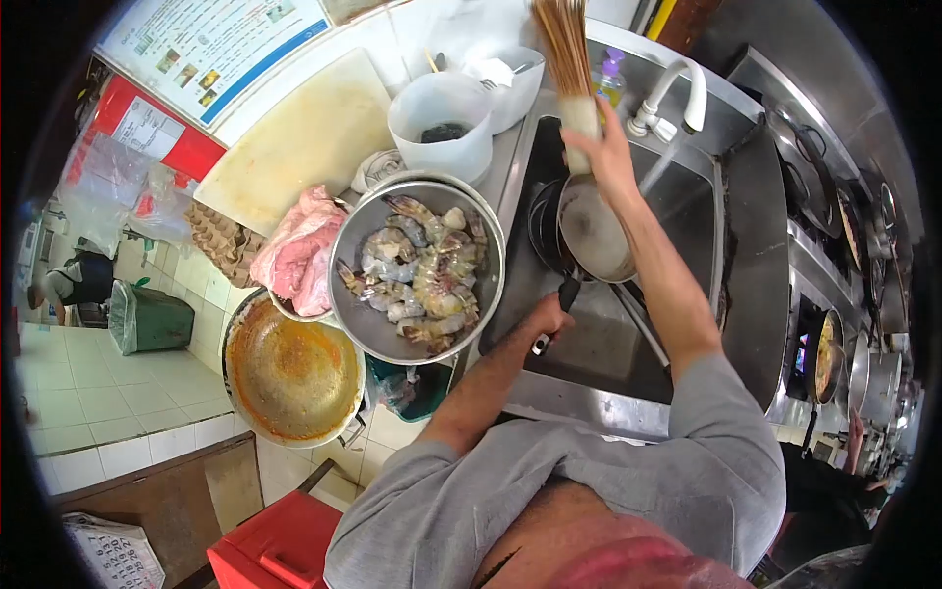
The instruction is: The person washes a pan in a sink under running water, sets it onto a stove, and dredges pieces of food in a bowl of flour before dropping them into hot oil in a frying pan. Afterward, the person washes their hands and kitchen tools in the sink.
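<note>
My left hand (551, 316) is wrapped round a black pan handle (569, 292) at the sink's near left. The frying pan (595, 236), with a greyish inside, is tilted in the sink, and a dark pan (546, 221) lies against it; which one the handle belongs to is hard to tell. In my right hand (610, 157) is a bamboo brush (566, 59), closed round its pale wrapped part, long brown sticks pointing up. Its lower end is over the pan's far rim; contact is unclear. Water runs from the white faucet (687, 88) beside my right forearm.
A metal bowl of shrimp (432, 265) stands left of the sink (677, 255), near raw meat (302, 250), a stained pot (292, 368) and a white tub (442, 123). A metal handle (643, 324) crosses the sink. A stove with a filled pan (824, 355) is right.
</note>
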A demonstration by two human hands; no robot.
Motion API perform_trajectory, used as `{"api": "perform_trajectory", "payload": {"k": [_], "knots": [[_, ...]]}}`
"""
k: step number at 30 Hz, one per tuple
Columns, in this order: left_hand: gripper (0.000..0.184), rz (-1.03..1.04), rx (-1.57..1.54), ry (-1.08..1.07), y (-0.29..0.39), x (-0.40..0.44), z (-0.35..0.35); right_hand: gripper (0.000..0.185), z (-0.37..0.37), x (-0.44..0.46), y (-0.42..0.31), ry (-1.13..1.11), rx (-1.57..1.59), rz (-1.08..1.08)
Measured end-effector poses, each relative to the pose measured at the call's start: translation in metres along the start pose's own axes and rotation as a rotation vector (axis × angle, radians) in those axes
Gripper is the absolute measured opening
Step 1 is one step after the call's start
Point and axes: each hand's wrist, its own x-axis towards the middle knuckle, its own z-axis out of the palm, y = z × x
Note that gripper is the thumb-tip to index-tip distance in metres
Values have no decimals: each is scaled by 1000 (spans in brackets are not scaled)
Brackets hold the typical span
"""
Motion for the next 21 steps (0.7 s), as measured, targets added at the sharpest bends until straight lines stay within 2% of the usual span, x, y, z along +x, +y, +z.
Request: {"api": "perform_trajectory", "payload": {"k": [3,7,9,10,12,13,15,17,21], "knots": [[35,0,-79,38,3,-5,4,86,44,80,-5,50,180,-233],[35,-21,-18,49,7,-7,4,89,80,167,28,101,175,-231],[35,-9,-42,47,7,-10,4,93,88,186,40,153,-471,110],[35,7,-61,40,7,-8,4,93,90,191,43,145,-468,111],[34,5,-52,34,1,-3,4,89,91,198,45,139,-814,308],[36,5,-50,32,-2,0,5,74,92,200,38,133,-916,320],[38,9,-54,23,-4,6,4,70,81,195,14,54,-1030,279],[28,19,-45,-56,1,4,4,58,72,196,6,-13,-1210,164],[25,-50,-181,-38,13,-7,4,43,79,207,5,-59,-1215,100]]}}
